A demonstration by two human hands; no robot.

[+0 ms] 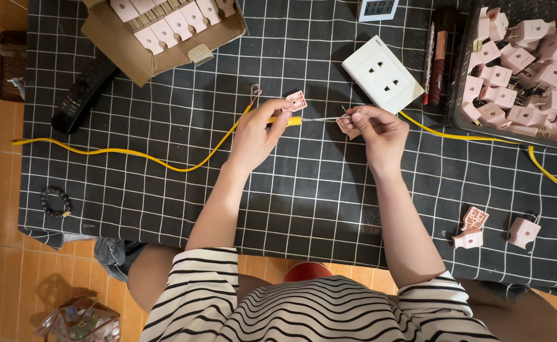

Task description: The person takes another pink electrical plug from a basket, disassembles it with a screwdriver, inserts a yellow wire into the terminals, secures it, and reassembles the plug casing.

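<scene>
We look down from the head camera at a black cloth with white squares, spread over a low table. The left hand is curled tight around a small screwdriver with a yellow handle. Its thin metal tip points to the right. The right hand pinches a small pink plug part between the thumb and fingers. The tip of the screwdriver reaches that pink part, so the two hands are close together in the middle of the cloth. Another little pink piece sits just above the left hand's fingers; we cannot tell if the hand holds it or if it lies on the cloth. A long yellow wire runs across the cloth behind the hands. A white socket block lies just above the right hand. On the far right a dark basket is full of pink plugs. Three more pink plugs lie on the cloth at the lower right. At the top left a cardboard box holds rows of pink plugs. A black remote lies near the box, and a bead bracelet lies at the left edge.
</scene>
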